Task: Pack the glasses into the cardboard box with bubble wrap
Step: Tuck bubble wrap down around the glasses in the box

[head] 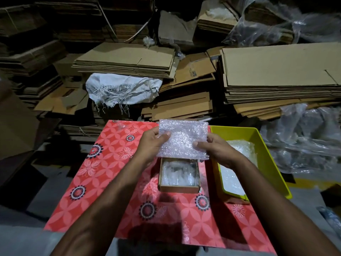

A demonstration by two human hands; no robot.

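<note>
A rectangular sheet of bubble wrap is held up above a small open cardboard box. My left hand pinches the sheet's left edge, thumb on top. My right hand pinches its right edge the same way. The box stands on a red flowered cloth and holds clear, crinkled plastic wrapping; whether glasses lie under it cannot be told. The sheet hides the box's far side.
A yellow plastic bin with more bubble wrap pieces stands right of the box. Stacks of flattened cardboard fill the background, with a white frayed sack and clear plastic bags at the right.
</note>
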